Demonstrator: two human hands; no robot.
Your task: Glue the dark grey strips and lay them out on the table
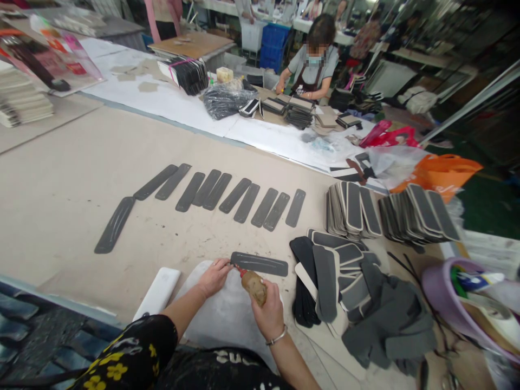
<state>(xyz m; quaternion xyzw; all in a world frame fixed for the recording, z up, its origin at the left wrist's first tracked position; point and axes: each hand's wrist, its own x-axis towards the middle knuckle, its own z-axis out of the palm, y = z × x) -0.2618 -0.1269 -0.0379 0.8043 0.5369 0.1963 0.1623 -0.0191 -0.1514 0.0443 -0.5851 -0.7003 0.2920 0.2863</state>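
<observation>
My right hand is wrapped round a brownish squeeze bottle. The bottle's red nozzle points at the left end of a dark grey strip with rounded corners. Shiny lines run along that strip's face. At the same end, my left hand has its fingers closed on the strip's edge. Beneath both hands lies a pale, smooth board. Farther up the table, several similar dark strips lie in a slanting row, some with shiny streaks.
Bundles of light-edged grey strips stand at the right, with a heap of loose dark pieces nearer me. A purple bucket sits at the right edge. A white block lies left. Across the table, a person handles stacked pieces.
</observation>
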